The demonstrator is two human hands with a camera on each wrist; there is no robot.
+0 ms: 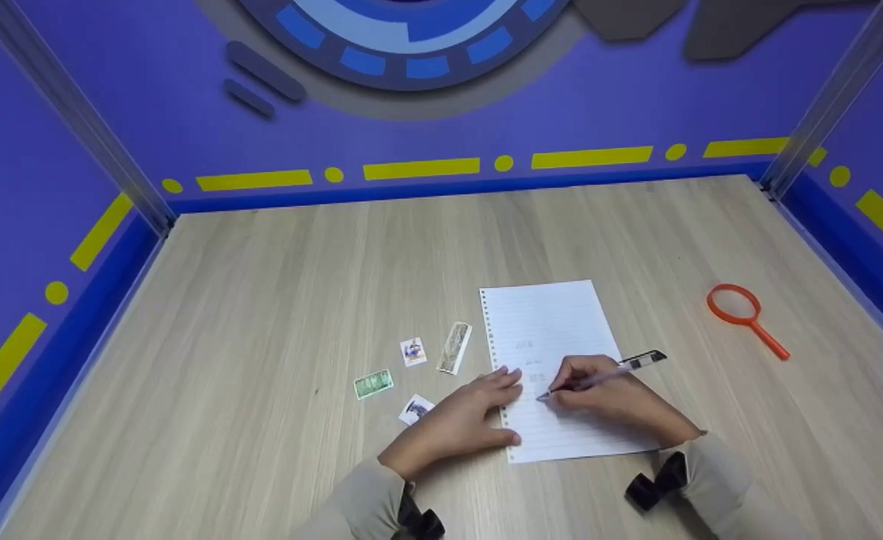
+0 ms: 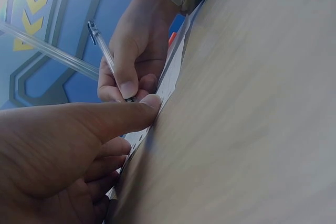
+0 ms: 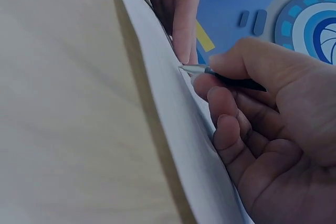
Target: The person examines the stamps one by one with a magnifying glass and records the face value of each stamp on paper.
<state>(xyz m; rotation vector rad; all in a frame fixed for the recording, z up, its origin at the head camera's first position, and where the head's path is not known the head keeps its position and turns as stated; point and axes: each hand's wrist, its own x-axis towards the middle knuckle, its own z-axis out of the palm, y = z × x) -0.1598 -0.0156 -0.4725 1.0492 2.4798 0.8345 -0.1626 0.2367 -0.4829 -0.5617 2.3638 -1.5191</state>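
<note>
A sheet of lined paper (image 1: pixel 554 315) with punched holes down its left edge lies on the table, bearing a few faint lines of writing. My right hand (image 1: pixel 599 394) grips a clear pen (image 1: pixel 640 361) with a black end, its tip on the paper below the writing; the right wrist view shows the silver tip (image 3: pixel 194 69) at the sheet. With fingers spread, my left hand (image 1: pixel 464 420) rests on the paper's left edge. Left of the sheet lie several stamps: a long narrow one (image 1: pixel 455 348), a small one with a figure (image 1: pixel 413 351), a green one (image 1: pixel 373 384) and one partly behind my left hand (image 1: pixel 415 409).
An orange magnifying glass (image 1: pixel 752 321) lies to the right of the paper. The wooden table (image 1: pixel 261 300) is enclosed by blue-purple panels (image 1: pixel 411 135) at the back and both sides. Dark wrist devices (image 1: pixel 659 481) sit at both sleeves.
</note>
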